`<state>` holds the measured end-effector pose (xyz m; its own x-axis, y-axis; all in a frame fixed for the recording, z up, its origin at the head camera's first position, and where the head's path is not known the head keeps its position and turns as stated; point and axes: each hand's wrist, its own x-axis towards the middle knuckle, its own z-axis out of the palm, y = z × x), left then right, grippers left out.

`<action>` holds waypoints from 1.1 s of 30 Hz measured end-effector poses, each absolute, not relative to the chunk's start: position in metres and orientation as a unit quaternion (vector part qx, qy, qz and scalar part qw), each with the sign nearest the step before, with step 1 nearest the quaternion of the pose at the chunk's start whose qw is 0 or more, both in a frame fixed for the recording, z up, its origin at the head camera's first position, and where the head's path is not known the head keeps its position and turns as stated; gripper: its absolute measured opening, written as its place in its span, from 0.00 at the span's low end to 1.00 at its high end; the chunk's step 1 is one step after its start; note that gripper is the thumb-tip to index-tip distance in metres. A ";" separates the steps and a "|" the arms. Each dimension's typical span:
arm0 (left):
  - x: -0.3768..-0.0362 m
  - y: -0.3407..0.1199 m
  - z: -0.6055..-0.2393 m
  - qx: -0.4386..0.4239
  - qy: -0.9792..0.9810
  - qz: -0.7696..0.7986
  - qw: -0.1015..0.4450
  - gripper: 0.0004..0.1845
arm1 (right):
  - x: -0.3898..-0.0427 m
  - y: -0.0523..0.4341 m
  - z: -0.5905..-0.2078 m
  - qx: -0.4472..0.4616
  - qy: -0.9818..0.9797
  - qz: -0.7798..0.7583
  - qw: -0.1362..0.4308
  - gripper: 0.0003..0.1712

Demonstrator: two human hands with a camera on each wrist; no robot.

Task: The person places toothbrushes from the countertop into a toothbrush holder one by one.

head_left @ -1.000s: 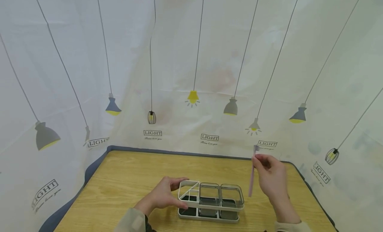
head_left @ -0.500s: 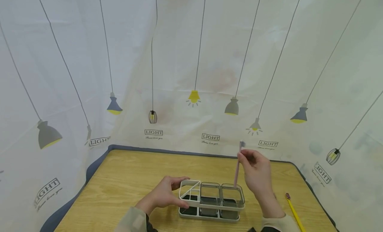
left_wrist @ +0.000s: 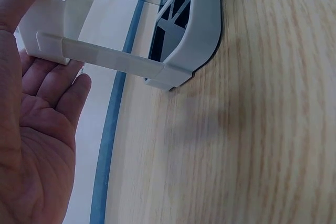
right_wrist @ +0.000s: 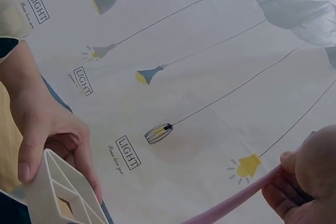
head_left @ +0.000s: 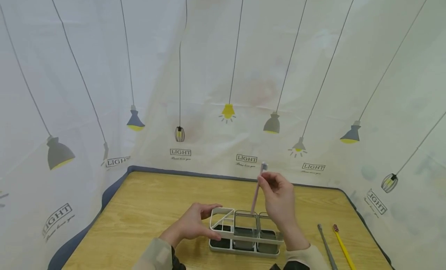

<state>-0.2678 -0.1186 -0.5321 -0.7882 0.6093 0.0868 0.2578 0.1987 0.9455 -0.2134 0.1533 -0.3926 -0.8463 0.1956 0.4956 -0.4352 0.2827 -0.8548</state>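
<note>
From the head view, the right hand (head_left: 278,198) pinches a pink toothbrush (head_left: 256,190) near its bristle end, thumb and fingers (head_left: 266,181) closed on the upper handle. The brush stands nearly upright, tilted a little, its lower end dipping toward the middle compartment of the white holder (head_left: 244,233); whether the tip touches inside, I cannot tell. The left hand (head_left: 193,223) grips the holder's left end, thumb on the near side and fingers curled over the far rim. The holder sits on the wooden tabletop (head_left: 150,212). To the right, well apart from both hands, a grey toothbrush (head_left: 326,246) and a yellow toothbrush (head_left: 343,248) lie side by side.

The left wrist view shows the palm (left_wrist: 37,145) open toward the camera, with the fingertips hooked on the holder's white frame (left_wrist: 105,61), which rests on the tabletop.

In the right wrist view, the fingers (right_wrist: 307,182) clamp the pink handle (right_wrist: 236,200), which runs down and leftward from them. The other hand (right_wrist: 52,129) grasps the holder's corner (right_wrist: 63,192) before a lamp-printed curtain (right_wrist: 184,77).
</note>
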 end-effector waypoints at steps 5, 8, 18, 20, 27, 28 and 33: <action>-0.269 -0.119 -0.534 0.290 0.754 0.568 0.155 0.46 | -0.213 0.137 -0.398 0.079 -0.744 0.618 0.243 0.05; -0.269 -0.119 -0.533 0.289 0.756 0.566 0.155 0.46 | -0.212 0.126 -0.401 0.082 -0.741 0.627 0.227 0.05; -0.268 -0.120 -0.532 0.287 0.766 0.555 0.151 0.48 | -0.211 0.102 -0.420 0.103 -0.740 0.639 0.184 0.04; -0.268 -0.120 -0.531 0.285 0.766 0.556 0.153 0.48 | -0.210 0.099 -0.427 0.105 -0.740 0.639 0.178 0.05; -0.267 -0.119 -0.530 0.281 0.762 0.561 0.156 0.48 | -0.206 0.094 -0.449 0.094 -0.748 0.639 0.152 0.05; -0.267 -0.119 -0.530 0.281 0.763 0.561 0.156 0.48 | -0.205 0.094 -0.452 0.091 -0.749 0.640 0.147 0.04; -0.267 -0.119 -0.529 0.279 0.760 0.565 0.161 0.49 | -0.203 0.091 -0.465 0.083 -0.758 0.633 0.130 0.04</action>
<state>-0.2667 -0.1195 -0.5293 -0.7933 0.6047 0.0704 0.2423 0.2075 0.9477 -0.2029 0.0910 -0.4653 -0.9525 0.0394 0.3020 -0.2902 0.1837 -0.9392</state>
